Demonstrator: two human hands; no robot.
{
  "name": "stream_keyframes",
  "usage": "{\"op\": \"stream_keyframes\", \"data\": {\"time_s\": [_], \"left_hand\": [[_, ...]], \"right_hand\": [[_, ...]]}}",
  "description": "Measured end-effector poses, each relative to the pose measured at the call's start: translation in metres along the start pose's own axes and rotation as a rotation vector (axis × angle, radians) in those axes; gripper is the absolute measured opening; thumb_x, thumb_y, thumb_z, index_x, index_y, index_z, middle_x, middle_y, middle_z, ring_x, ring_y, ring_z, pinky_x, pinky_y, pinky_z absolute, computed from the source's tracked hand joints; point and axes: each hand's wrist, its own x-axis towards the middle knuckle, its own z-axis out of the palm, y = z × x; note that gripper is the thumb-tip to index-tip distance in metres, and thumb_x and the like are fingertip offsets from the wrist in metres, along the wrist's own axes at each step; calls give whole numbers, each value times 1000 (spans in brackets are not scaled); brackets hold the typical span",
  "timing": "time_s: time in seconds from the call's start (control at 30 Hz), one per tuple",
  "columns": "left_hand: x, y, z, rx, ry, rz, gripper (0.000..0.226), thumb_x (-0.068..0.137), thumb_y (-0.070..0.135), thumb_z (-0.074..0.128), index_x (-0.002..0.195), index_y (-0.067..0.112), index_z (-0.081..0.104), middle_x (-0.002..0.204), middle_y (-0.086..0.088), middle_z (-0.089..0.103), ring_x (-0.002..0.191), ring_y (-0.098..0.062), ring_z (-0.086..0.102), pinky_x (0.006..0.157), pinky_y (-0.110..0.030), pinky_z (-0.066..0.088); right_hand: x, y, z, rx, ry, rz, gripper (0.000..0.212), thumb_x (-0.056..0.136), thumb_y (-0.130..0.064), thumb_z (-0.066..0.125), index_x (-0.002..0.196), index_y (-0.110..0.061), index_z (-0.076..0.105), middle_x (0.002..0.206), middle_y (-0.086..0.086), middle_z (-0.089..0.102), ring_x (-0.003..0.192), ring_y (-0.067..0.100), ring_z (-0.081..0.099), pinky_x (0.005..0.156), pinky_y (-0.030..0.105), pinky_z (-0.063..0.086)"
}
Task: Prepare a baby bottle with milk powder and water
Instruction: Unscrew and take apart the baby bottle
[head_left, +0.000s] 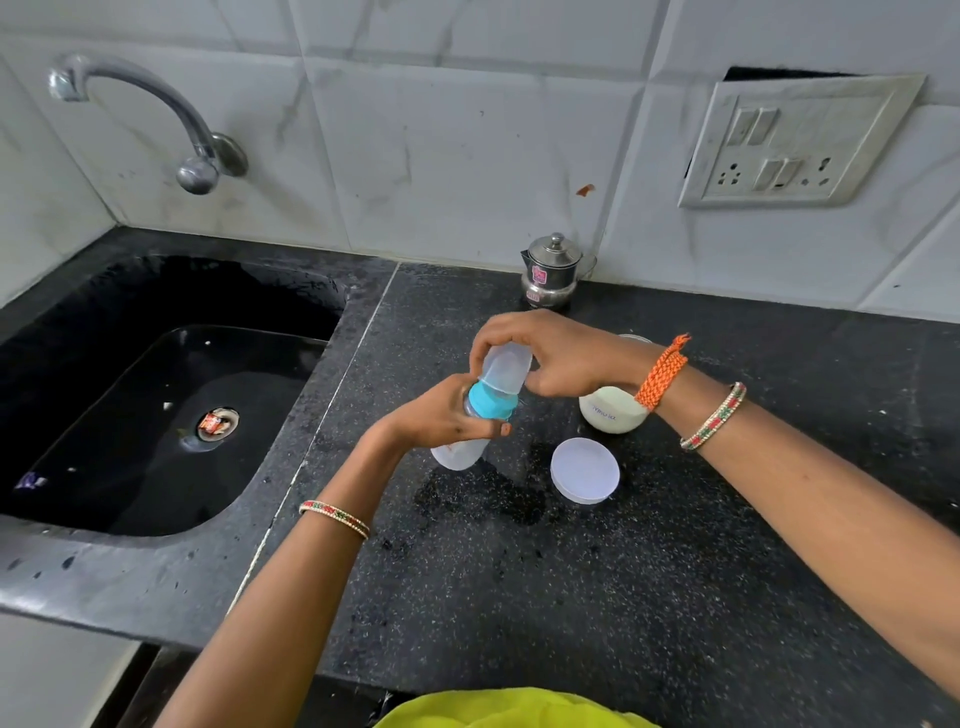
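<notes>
translucent baby bottle (460, 451) between both hands (498, 387)

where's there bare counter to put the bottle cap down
Bare counter lies in front of the round lid, and to the right of the white tub. It is crowded around the bottle, lid and tub; the steel pot stands at the wall.

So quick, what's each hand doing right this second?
Left hand: grips the baby bottle around its body, just below the blue collar.
Right hand: fingers curled round the bottle's clear cap.
</notes>
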Motion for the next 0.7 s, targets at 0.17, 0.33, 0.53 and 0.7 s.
{"op": "stream_keyframes", "data": {"time_s": [0.17, 0.33, 0.53, 0.7], "left_hand": [[-3, -15, 0, -98, 275, -25, 34, 81, 15, 72, 108, 9, 53, 88, 1, 60, 75, -5, 57, 72, -22, 47], [-8, -32, -3, -94, 384, -118, 61, 84, 18, 68, 127, 7, 27, 104, 2, 50, 94, -7, 51, 74, -13, 44], [-1, -36, 8, -148, 424, -89, 58, 85, 4, 65, 127, 7, 24, 104, 8, 44, 90, -2, 48, 69, -6, 47], [2, -39, 13, -186, 438, -65, 56, 83, 6, 68, 124, 13, 30, 104, 5, 49, 91, -4, 50, 74, -11, 48]], "right_hand": [[5, 20, 2, 161, 199, 259, 48, 77, -24, 75, 111, -15, 44, 105, 5, 62, 78, 19, 60, 69, 37, 54], [19, 58, 20, -107, 445, 434, 37, 77, -13, 68, 108, -12, 49, 108, 11, 52, 97, 31, 56, 72, 31, 40], [34, 84, 59, -156, 298, 542, 51, 81, 2, 61, 129, -15, 54, 123, 17, 48, 117, 36, 49, 99, 42, 44], [32, 77, 66, -208, 299, 561, 47, 84, -6, 58, 131, -10, 49, 124, 17, 50, 119, 34, 46, 95, 40, 45]]}}
